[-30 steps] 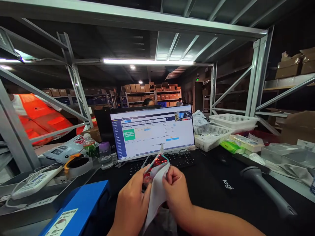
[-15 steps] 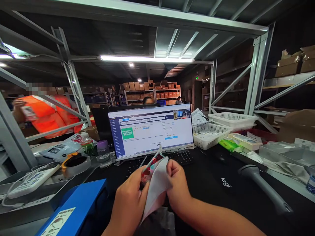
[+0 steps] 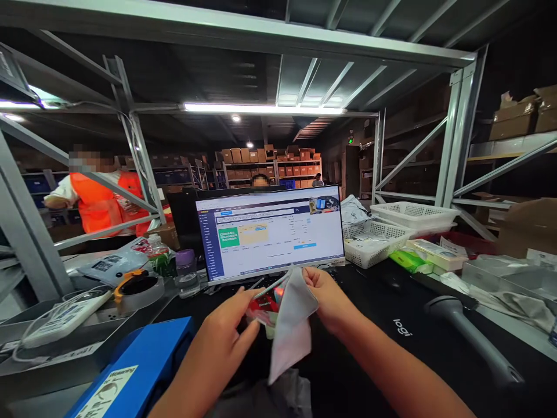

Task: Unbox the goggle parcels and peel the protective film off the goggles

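Holding a red packet (image 3: 264,303) at its left side in the left hand (image 3: 224,325), between thumb and fingers. Pinching a white sheet (image 3: 293,328) near its upper right edge with the right hand (image 3: 325,290), closed narrowly. Hanging down from that pinch, across the packet's right part; impossible to tell whether joined to it. Raised above a black mat (image 3: 385,302), in front of a monitor (image 3: 270,238). To the right, on the mat, next to a mouse (image 3: 394,282) and a grey scanner (image 3: 474,337); farther out, near white baskets (image 3: 376,244). To the left, near a blue box (image 3: 143,360), a tape roll (image 3: 150,294) and a bottle (image 3: 186,273). Beyond the rack (image 3: 138,154), at left, with a person (image 3: 98,200) in orange.
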`<act>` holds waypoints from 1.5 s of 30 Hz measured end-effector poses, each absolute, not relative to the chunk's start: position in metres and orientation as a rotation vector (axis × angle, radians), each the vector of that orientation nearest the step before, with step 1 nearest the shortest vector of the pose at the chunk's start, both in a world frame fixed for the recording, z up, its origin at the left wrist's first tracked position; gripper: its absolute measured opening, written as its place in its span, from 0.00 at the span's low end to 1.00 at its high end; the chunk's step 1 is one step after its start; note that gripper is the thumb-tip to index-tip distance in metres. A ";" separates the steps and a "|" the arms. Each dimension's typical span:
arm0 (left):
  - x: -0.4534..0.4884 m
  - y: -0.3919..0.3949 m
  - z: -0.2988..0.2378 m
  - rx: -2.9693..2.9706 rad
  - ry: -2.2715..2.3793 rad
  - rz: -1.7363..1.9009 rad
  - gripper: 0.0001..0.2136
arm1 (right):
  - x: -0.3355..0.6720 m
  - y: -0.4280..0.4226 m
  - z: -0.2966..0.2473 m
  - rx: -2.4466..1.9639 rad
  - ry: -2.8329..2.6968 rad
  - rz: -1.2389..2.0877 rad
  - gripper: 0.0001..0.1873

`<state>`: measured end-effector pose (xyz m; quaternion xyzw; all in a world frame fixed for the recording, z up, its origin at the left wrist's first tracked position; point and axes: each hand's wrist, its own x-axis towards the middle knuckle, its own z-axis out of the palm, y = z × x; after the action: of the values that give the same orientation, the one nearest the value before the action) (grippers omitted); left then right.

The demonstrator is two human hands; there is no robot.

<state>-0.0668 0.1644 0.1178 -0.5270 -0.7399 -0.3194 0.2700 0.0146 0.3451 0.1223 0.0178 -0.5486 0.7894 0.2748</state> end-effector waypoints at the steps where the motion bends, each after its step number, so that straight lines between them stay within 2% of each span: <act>1: -0.072 0.159 0.120 -1.425 -2.019 -0.844 0.17 | 0.016 0.354 0.124 0.084 -1.649 1.975 0.22; 4: -0.086 0.142 0.131 -1.447 -2.044 -0.847 0.19 | 0.026 0.386 0.137 0.106 -1.872 1.598 0.19; 7: -0.089 0.128 0.140 -1.474 -2.094 -0.859 0.19 | 0.043 0.410 0.153 0.092 -1.766 1.455 0.18; 10: -0.082 0.125 0.144 -1.527 -2.168 -0.822 0.19 | 0.052 0.410 0.159 0.146 -1.712 1.199 0.18; 13: -0.073 0.133 0.144 -1.642 -2.206 -0.803 0.19 | 0.047 0.389 0.150 0.340 -1.928 1.042 0.18; 16: -0.070 0.141 0.143 -1.632 -2.147 -0.878 0.18 | 0.038 0.368 0.135 0.571 -2.306 1.126 0.24; 20: -0.074 0.144 0.139 -1.498 -1.933 -0.927 0.15 | 0.038 0.364 0.130 0.645 -2.399 1.379 0.31; 27: -0.064 0.148 0.136 -1.635 -1.796 -0.764 0.10 | 0.038 0.362 0.127 0.615 -2.438 1.268 0.29; 32: -0.061 0.161 0.124 -1.674 -1.782 -0.618 0.09 | 0.023 0.326 0.101 0.201 -2.324 1.038 0.27; 35: -0.071 0.160 0.121 -1.655 -1.786 -0.708 0.10 | 0.024 0.331 0.105 0.199 -2.366 1.211 0.27; 39: -0.076 0.152 0.127 -1.633 -1.815 -0.930 0.18 | 0.037 0.367 0.128 0.532 -2.573 1.536 0.34; 42: -0.068 0.153 0.131 -1.635 -1.839 -0.977 0.18 | 0.043 0.383 0.137 0.718 -2.624 1.568 0.33; 45: -0.058 0.159 0.128 -1.666 -1.853 -0.903 0.15 | 0.041 0.374 0.133 0.652 -2.622 1.494 0.31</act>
<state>-0.0576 0.1587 0.1277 -0.6096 -0.6783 -0.3304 0.2432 0.0412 0.3743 0.1328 0.2111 -0.8490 0.4836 0.0271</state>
